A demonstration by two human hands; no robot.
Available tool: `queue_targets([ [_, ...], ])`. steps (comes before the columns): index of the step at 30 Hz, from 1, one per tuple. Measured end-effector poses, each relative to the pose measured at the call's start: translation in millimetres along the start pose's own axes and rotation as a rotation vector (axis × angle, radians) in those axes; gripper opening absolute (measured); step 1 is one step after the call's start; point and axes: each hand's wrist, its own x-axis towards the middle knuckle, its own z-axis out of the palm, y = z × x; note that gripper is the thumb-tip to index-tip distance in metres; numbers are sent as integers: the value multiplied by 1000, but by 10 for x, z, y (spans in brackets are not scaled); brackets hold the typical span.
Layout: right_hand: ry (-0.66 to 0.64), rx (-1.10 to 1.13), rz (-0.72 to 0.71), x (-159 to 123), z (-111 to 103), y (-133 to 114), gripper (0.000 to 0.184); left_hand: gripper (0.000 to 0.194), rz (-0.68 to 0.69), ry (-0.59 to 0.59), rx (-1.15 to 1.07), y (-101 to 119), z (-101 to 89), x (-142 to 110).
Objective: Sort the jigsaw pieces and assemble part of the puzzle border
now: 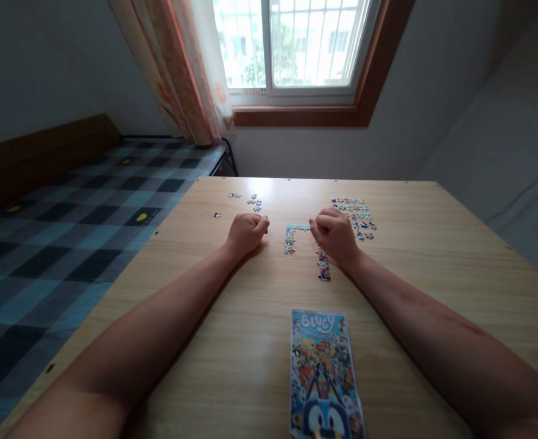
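My left hand (247, 233) rests on the table as a closed fist, to the left of a partly joined jigsaw puzzle (289, 239). No piece shows in its fingers. My right hand (333, 233) is also closed in a fist, over the puzzle's upper right corner, which it hides. Nothing shows between its fingers either. A joined strip of puzzle (324, 266) runs down from below this hand toward me. Just beyond the right hand, loose puzzle pieces (361, 215) lie in rows, some partly covered by it.
Several more pieces (254, 202) lie beyond my left hand, with a single piece (217, 215) further left. A Bluey picture sheet or box (323, 375) lies near me on the wooden table (232, 366). A checked bed (81, 213) stands at left, a window (314, 49) ahead.
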Motion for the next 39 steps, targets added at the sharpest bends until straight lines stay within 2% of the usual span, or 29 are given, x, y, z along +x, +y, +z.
queue_targets([
  [12, 2, -39, 40, -30, -15, 18, 35, 39, -96, -46, -10, 33, 17, 19],
  [18, -6, 50, 62, -27, -42, -10, 16, 45, -89, 12, -25, 26, 43, 33],
  [21, -21, 58, 95, -19, -54, -29, 23, 46, -82, 56, -37, 6, 45, 33],
  [25, -81, 77, 104, -26, -62, -18, 22, 43, -74, 60, -96, -17, 41, 34],
  [31, -159, 161, 71, -56, -46, 18, 18, 31, 19, -75, -143, -36, 9, 56],
  [36, -177, 175, 70, -59, -27, 6, 17, 24, 47, -147, -51, -23, -12, 40],
  [39, -246, 138, 28, -63, -21, -24, 18, 24, 119, -260, 31, 2, -12, 24],
])
